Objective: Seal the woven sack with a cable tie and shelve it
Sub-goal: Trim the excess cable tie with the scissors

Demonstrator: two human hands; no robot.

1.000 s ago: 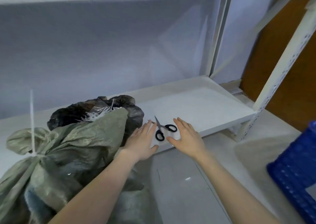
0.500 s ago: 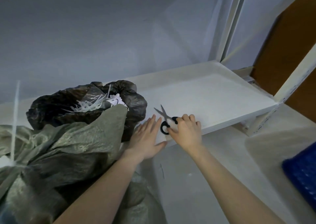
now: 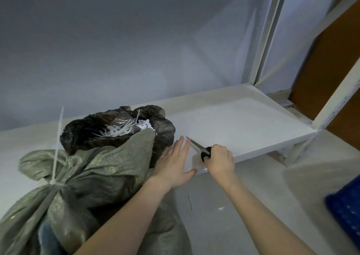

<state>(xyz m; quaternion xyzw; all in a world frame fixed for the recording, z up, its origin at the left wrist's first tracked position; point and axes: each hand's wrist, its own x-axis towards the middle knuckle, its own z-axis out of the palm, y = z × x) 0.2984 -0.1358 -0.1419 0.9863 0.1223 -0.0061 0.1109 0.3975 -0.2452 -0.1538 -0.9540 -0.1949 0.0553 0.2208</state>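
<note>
While right hand (image 3: 220,159) grips scissors (image 3: 200,149), handles hidden.

- A black plastic bag (image 3: 101,130), open and filled with white cable-tie offcuts, is seen at the left.
- Black-handled scissors (image 3: 198,147) are seen at the centre.
- A blue perforated crate (image 3: 344,213) is seen on the floor, near right.

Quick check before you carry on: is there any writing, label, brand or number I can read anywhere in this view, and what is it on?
No text can be read in this view.
White paper scrap in the black plastic bag among the loose cable ties: dark marks, too small and blurred to read.
Woven sack, scissors, shelf, blue crate: no print visible.
</note>
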